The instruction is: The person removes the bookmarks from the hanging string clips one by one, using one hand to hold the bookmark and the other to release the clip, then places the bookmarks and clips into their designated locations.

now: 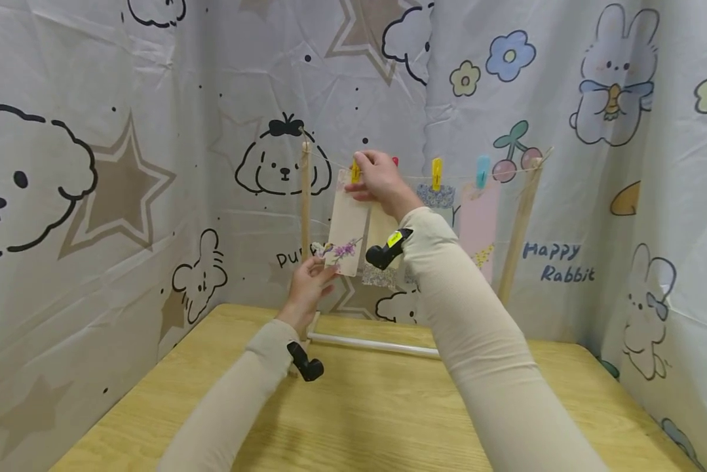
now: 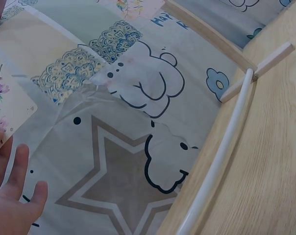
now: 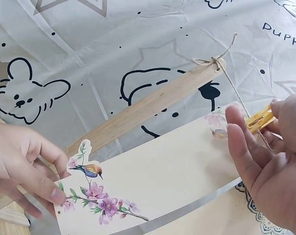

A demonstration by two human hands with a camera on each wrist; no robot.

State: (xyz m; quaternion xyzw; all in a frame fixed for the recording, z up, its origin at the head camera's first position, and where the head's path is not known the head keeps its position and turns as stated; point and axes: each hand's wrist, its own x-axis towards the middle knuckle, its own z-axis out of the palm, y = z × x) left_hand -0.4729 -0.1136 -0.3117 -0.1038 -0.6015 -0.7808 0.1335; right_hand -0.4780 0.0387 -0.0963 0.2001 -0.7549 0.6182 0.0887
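Observation:
A tall cream card [image 1: 346,226] with pink blossoms and a small bird hangs near the left end of a twine line [image 3: 231,88]. My left hand [image 1: 307,288] pinches its lower left corner between thumb and fingers. Up at the top edge, my right hand [image 1: 382,180] holds a yellow clothespin [image 3: 259,119] between thumb and fingers, where card and twine meet. The clothespin's tips overlap the card's top edge in the right wrist view. Behind my right hand hangs a second cream card [image 1: 379,275] with a lacy patterned bottom, partly hidden by the wrist.
Two wooden posts [image 1: 305,196] carry the twine, with a white rod [image 1: 377,345] low between them on the wooden table [image 1: 359,406]. Farther right hang a blue-flowered card [image 1: 436,196] under another yellow clip [image 1: 437,174] and a pink card [image 1: 478,219] under a blue clip [image 1: 482,172]. Printed curtains surround the table.

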